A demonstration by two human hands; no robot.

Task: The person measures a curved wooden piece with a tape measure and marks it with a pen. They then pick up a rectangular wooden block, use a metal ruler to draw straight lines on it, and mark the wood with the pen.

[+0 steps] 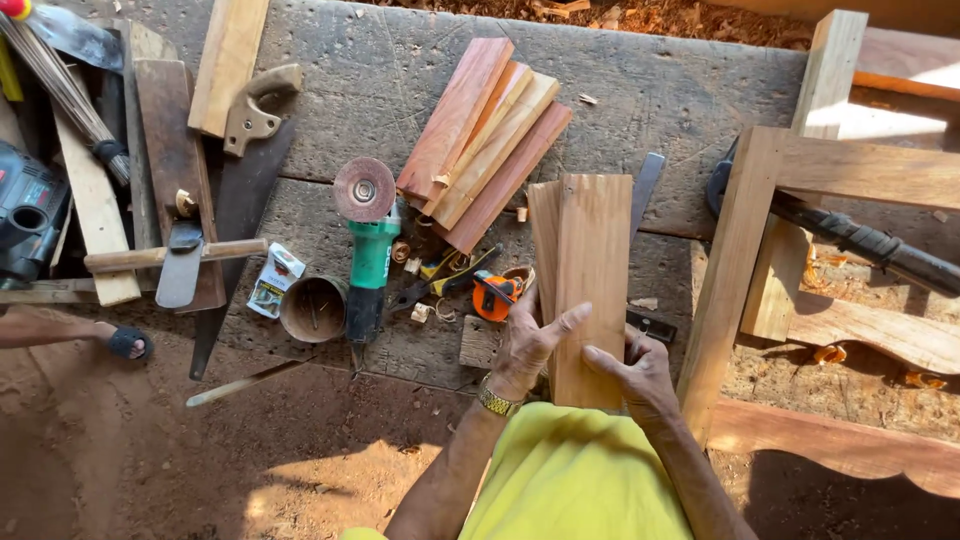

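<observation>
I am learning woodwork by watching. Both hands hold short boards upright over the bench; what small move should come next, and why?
Probably lay the boards flat on the workbench. The left hand and the right hand both grip the lower ends, so neither is free for the tape measure lying just beside them, and the stack stands unsupported.

Pale tan boards (590,280), reddish-brown planks (480,135), a green-bodied grinder (368,255), an orange tape measure (495,295), a yellow shirt (570,480).

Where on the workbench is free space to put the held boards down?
Bare bench lies between the stacked slats and the wooden frame. Crowded: around the grinder, tape measure and handsaw. Both hands hold boards.
</observation>
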